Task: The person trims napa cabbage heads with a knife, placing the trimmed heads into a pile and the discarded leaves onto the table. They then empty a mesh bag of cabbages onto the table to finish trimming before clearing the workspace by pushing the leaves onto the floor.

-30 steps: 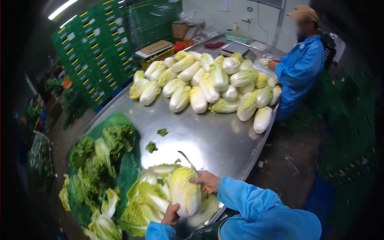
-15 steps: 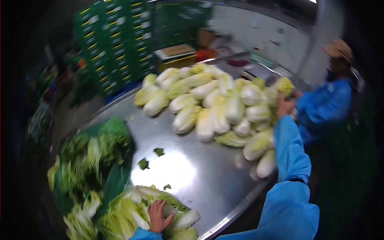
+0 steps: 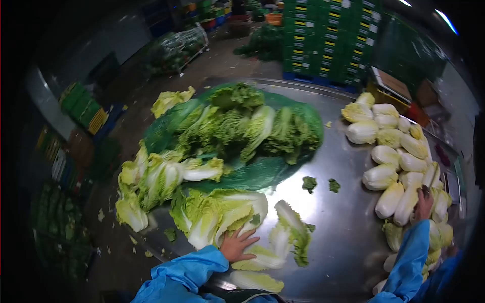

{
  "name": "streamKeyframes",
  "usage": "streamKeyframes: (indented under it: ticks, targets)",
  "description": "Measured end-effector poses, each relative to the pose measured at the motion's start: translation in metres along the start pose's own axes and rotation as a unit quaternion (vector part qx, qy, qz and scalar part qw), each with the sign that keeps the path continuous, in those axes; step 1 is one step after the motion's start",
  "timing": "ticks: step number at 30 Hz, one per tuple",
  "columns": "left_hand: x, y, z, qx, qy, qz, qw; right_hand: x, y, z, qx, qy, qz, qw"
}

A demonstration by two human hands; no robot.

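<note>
My left hand [image 3: 239,246] rests with spread fingers on loose outer leaves of napa cabbage [image 3: 212,217] at the table's near side. A curled, torn leaf [image 3: 290,232] lies just right of it, and a pale leaf [image 3: 257,281] below. Over on the right, my right hand [image 3: 423,206] reaches across the heap of trimmed napa cabbages [image 3: 388,199]. Its fingers are curled around something dark that I cannot make out. Beyond my left hand, a green mesh bag [image 3: 268,175] lies spread open under leafy, untrimmed cabbages [image 3: 257,126].
The metal table [image 3: 333,227] carries small leaf scraps [image 3: 309,184]. Stacked green crates [image 3: 328,40] stand behind it, beside a yellow box [image 3: 386,91]. A blue sleeve of another person [image 3: 444,278] shows at the lower right. More crates [image 3: 83,108] stand at the left.
My view has swung left, bringing the mesh bag to the centre. My right hand has moved from beside the other person back over the heap. My left hand stays on the loose leaves.
</note>
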State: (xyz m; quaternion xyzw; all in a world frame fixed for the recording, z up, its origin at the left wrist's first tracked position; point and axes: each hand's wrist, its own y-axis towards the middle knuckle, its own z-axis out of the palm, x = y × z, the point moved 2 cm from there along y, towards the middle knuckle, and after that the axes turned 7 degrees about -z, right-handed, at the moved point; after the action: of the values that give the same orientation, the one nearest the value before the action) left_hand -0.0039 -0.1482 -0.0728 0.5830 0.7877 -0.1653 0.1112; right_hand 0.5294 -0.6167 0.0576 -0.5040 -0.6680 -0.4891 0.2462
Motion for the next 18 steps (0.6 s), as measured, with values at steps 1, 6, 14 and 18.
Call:
streamKeyframes:
  ticks: [1,6,14,18]
  targets:
    - [0.011,-0.004,-0.010,0.006,0.037,-0.020,0.999,0.115,-0.039,0.059,0.059,-0.016,0.064,0.996]
    - [0.120,-0.035,-0.046,-0.008,0.071,-0.121,0.990,0.169,-0.089,0.235,0.247,0.097,-0.041,0.963]
    - [0.333,-0.091,-0.007,0.220,-0.289,-0.337,0.869,0.265,-0.189,0.429,0.390,0.101,0.005,0.915]
    - [0.394,-0.117,0.004,0.122,-0.538,-0.204,0.809,0.337,-0.248,0.505,0.419,0.138,0.037,0.896]
